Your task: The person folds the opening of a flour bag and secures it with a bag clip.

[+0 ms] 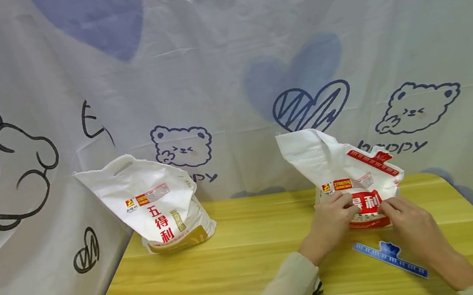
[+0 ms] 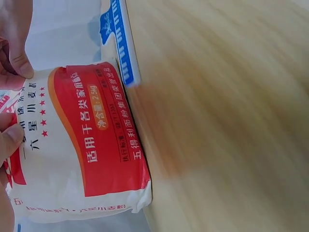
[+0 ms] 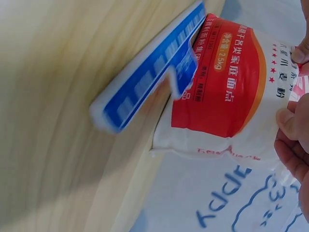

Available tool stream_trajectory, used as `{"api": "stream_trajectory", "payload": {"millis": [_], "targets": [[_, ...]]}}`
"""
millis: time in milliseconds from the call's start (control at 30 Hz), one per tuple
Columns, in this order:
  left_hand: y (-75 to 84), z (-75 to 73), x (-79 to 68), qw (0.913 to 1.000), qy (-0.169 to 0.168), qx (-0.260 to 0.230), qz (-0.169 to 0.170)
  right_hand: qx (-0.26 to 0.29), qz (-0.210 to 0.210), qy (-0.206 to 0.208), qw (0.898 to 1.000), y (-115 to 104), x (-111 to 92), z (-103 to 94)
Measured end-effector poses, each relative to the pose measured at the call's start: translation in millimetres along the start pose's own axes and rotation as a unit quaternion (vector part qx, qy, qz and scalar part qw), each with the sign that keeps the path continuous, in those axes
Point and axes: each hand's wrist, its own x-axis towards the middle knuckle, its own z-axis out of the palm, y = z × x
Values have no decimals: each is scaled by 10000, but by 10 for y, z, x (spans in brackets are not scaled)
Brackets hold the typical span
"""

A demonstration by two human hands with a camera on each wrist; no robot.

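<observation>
A white and red flour bag (image 1: pixel 340 164) stands at the right of the table, its top leaning left. My left hand (image 1: pixel 333 218) pinches the front of this bag at its left side, the thumb (image 2: pixel 13 133) showing close up in the left wrist view. At the front's right side, my right hand (image 1: pixel 417 228) pinches the bag between thumb and fingers (image 3: pixel 289 150). Across the bag's upper right lies a red bag clip (image 1: pixel 373 161). On the table before the bag, between my forearms, is a blue bag clip (image 1: pixel 389 259).
Farther left on the wooden table (image 1: pixel 248 244) stands a second flour bag (image 1: pixel 155 206), white with a gold base, its top slumped to the left. A pale cloth (image 1: pixel 219 80) with bear and heart drawings hangs behind and beside the table.
</observation>
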Motion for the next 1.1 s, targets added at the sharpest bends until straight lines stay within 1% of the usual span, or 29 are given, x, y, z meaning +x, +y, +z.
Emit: {"api": "stream_trajectory", "payload": {"millis": [100,167,267,400,467,600,633,700,900,1100], "targets": [[95,23,97,9997,-221,11,-31,-12,23,105,9999,104,-70,-36],[139,38,163,9996,-286,-24,-75,-31,10,195,9998,177,-96,-54],[209,71,245,9997,-212,-59,-106,-75,6,261,9996,275,-142,-79],[302,120,325,9999,7,-67,-141,-131,-5,311,9994,376,-213,-107],[350,134,356,9998,-21,-111,-170,-138,26,312,9994,411,-250,-122],[434,158,429,9994,-207,-215,-177,-166,125,348,9992,479,-317,-157],[453,161,438,9991,-280,-236,-196,-169,130,357,9991,489,-331,-161],[486,173,459,9991,-304,-232,-192,-193,135,377,9990,513,-360,-170],[575,214,516,9990,-270,-329,-154,-246,240,350,9988,567,-436,-216],[587,239,553,9990,-255,-278,-259,-199,219,345,9990,605,-430,-232]]}}
